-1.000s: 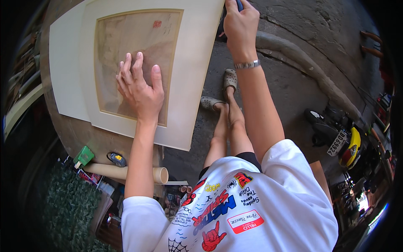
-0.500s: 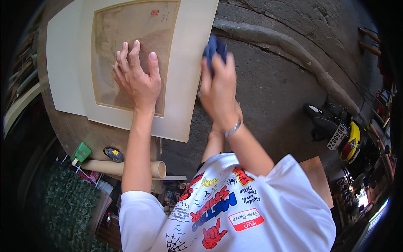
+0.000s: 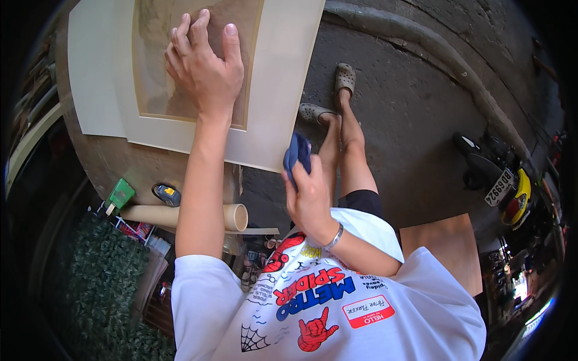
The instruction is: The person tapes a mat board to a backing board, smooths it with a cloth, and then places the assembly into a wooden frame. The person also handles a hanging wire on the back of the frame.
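My left hand (image 3: 208, 72) lies with fingers spread on a brownish picture (image 3: 239, 99) set in a white mat board (image 3: 274, 114). A second pale board (image 3: 96, 90) lies under it on the table (image 3: 105, 159), showing at the left. My right hand (image 3: 310, 201) grips a dark blue, pad-like block (image 3: 296, 155). The block is at the mat board's right edge, near its closest corner; whether it touches the edge I cannot tell. Its exact kind is unclear, and my fingers hide part of it.
On the table's near side are a cardboard tube (image 3: 147, 213), a tape measure (image 3: 167, 194) and a green-headed tool (image 3: 120, 194). A brown sheet (image 3: 445, 249) lies to my right. Beyond it stands a motorbike (image 3: 515, 198) with a yellow rear. My feet wear grey clogs (image 3: 345, 78).
My right hand has come toward me along the board's right edge with the blue block. The view has shifted, so the board and left hand sit higher. My legs now show.
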Available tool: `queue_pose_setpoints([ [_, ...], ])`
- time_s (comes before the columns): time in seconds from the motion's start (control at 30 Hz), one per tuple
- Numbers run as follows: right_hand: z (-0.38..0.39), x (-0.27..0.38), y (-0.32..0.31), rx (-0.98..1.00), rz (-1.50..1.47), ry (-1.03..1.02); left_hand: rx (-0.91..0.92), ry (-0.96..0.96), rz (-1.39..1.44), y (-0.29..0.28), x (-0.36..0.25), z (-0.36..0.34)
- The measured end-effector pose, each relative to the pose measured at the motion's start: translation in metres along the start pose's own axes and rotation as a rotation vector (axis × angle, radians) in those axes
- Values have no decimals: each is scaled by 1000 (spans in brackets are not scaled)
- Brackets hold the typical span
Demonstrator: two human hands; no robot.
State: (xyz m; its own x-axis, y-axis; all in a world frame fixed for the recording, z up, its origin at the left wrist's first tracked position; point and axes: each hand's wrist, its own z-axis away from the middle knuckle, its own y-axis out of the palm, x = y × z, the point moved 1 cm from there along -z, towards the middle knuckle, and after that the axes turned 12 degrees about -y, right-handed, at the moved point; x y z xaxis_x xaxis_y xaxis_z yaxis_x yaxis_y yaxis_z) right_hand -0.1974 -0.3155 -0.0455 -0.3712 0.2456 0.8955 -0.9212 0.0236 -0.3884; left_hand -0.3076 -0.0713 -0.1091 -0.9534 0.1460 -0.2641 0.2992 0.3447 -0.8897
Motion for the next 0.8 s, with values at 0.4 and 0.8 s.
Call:
queue_pose_setpoints([
  [0.4, 15, -14, -14, -11, -251, 193, -4, -7, -22, 0, 1, 1],
  [0.8, 13, 1, 11, -113, -330, 262, -1, -13, 4, 2, 1, -1],
])
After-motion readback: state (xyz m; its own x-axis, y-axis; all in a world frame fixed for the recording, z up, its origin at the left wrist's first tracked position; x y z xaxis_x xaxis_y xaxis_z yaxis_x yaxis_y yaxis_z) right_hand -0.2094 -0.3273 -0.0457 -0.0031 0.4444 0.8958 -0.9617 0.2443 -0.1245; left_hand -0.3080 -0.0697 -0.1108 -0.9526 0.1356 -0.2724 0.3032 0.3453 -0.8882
